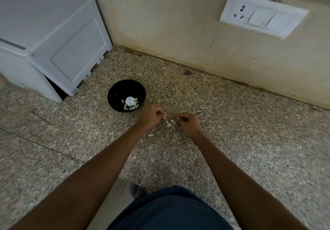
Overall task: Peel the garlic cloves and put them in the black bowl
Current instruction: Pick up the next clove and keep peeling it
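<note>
The black bowl stands on the speckled stone counter and holds several pale peeled cloves and a white garlic piece. Just right of the bowl, my left hand is curled and pinches a garlic clove at its fingertips. My right hand is curled too and pinches a bit of papery skin close to the clove. Loose skins lie on the counter between and below both hands.
A white appliance sits at the back left, close behind the bowl. A tiled wall with a white switch and socket plate runs along the back. A small dark speck lies near the wall. The counter's front edge is near my body.
</note>
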